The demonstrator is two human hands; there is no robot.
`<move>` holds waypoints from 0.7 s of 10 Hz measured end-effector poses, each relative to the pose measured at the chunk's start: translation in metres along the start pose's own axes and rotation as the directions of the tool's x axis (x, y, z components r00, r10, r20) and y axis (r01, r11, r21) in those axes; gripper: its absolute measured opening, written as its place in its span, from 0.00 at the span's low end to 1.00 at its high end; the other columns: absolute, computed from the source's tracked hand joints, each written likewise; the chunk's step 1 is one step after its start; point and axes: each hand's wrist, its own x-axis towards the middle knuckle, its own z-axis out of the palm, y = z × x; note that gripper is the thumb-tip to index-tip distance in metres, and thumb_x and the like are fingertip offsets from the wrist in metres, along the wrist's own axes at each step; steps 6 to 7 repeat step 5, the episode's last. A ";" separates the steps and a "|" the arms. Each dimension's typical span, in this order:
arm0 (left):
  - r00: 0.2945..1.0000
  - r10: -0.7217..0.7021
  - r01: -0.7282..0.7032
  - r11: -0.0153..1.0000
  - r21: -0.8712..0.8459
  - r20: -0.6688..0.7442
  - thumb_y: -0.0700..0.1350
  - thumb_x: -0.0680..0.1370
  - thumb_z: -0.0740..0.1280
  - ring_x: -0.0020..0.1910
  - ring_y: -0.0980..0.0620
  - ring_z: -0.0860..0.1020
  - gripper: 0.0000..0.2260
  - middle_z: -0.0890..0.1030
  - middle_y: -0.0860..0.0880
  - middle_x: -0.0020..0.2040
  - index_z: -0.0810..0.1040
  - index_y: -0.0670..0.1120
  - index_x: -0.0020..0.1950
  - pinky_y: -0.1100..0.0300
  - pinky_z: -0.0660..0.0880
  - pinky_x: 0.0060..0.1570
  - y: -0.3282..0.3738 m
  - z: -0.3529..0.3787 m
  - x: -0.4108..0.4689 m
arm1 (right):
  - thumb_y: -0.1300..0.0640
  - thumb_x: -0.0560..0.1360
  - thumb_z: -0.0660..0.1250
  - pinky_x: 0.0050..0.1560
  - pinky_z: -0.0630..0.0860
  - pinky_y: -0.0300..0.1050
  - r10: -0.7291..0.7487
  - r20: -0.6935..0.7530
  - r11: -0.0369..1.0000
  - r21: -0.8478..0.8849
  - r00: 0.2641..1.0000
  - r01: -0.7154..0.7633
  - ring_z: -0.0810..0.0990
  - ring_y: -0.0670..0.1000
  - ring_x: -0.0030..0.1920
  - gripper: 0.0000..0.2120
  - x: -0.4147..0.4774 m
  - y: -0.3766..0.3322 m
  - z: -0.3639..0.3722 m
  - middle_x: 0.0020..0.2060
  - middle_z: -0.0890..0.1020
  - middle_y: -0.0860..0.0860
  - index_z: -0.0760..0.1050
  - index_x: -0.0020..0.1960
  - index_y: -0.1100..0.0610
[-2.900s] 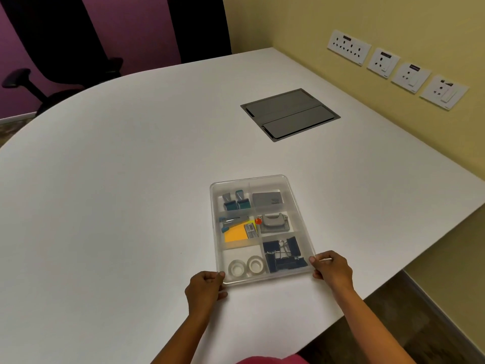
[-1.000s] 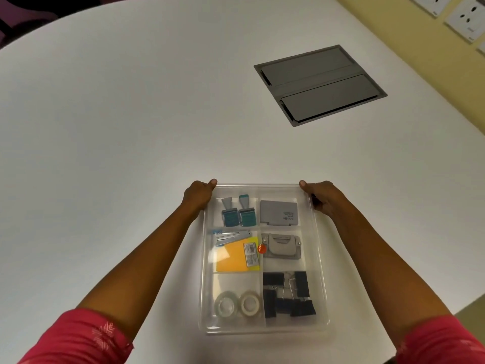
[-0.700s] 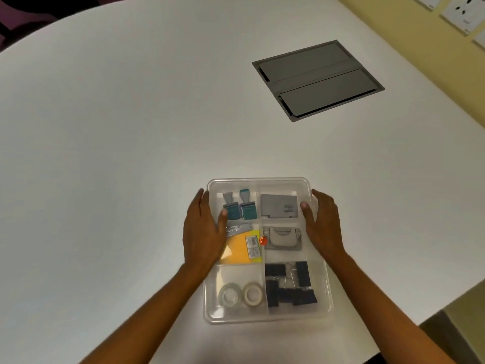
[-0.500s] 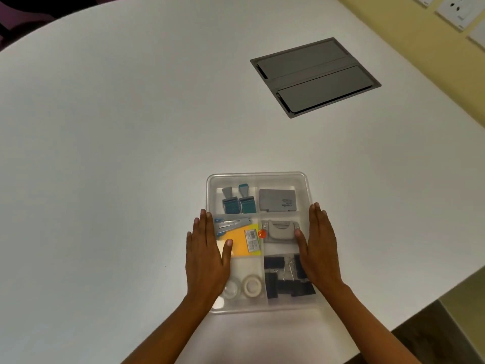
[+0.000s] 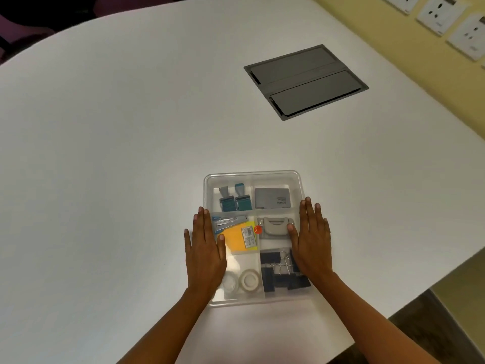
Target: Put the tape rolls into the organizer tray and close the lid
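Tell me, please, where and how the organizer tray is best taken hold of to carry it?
Probably the two long side edges of the tray, one hand from each side. It is a flat rectangle, and the left hand and right hand already lie flat along those edges.

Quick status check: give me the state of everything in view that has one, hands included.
Organizer tray: clear lid on, flat on the table.
Tape rolls: two, side by side in the near-left compartment.
Left hand: open, flat on the lid's left edge.
Right hand: open, flat on the lid's right edge.
Table cable box: flaps shut.
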 end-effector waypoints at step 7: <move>0.982 0.126 -0.134 0.990 -0.047 -0.141 0.59 0.79 0.46 0.79 0.50 0.47 0.31 0.47 0.49 0.80 0.44 0.46 0.79 0.52 0.46 0.78 0.042 -0.050 0.021 | 0.46 0.82 0.49 0.76 0.43 0.49 -0.055 -0.113 0.997 -0.059 0.992 0.048 0.45 0.54 0.78 0.30 0.017 -0.019 -0.041 0.78 0.47 0.54 0.41 0.77 0.57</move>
